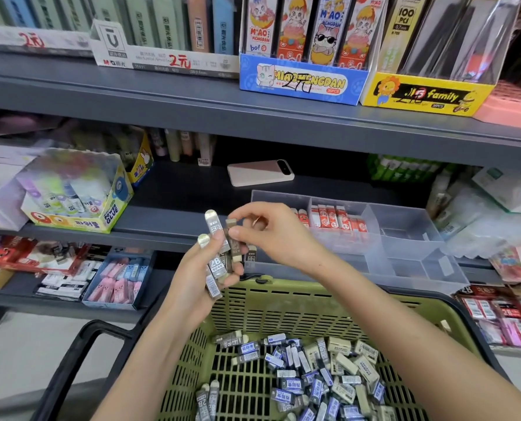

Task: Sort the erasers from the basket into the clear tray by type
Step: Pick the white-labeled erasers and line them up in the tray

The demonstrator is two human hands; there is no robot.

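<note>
At 6 o'clock, nearest the viewer, a green plastic basket (253, 311) holds a loose heap of sleeved erasers (317, 378) in blue, grey and cream. Above it, at centre, the left hand (196, 281) grips a bundle of grey 2B erasers (217, 264), fingers curled round them. The right hand (272, 233) pinches a brown-sleeved eraser (233, 243) at the bundle's top. Beyond, toward 3 o'clock, a clear tray (411, 238) sits on the shelf; two left compartments hold red-and-white erasers (333, 218). At 12 o'clock lies a pink phone (259, 174).

Left hand (212, 268), right hand (276, 233) bare; forearms bare (nails trimmed short).
</note>
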